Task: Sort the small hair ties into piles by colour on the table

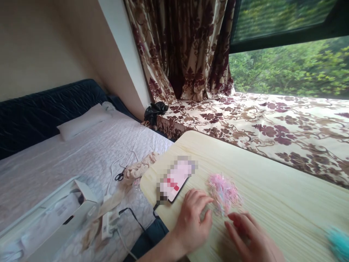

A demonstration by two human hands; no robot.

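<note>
A loose heap of thin pink and clear strands or small bands (224,193) lies on the pale wooden table (272,189); their exact kind is too fine to tell. Just left of it, my left hand (195,218) hovers with curled fingers and the thumb apart, its fingertips close to the heap's edge. Below the heap, my right hand (251,234) has its thumb and forefinger a small gap apart, and nothing shows between them. A phone (177,178) with a blurred-out screen lies beyond my left hand.
A blurred turquoise bundle (339,242) sits at the table's right edge. On the bed (131,138) to the left are scissors (120,176), a power strip (107,218), cables and an open white box (54,218). A flowered window seat (245,120) borders the table's far side.
</note>
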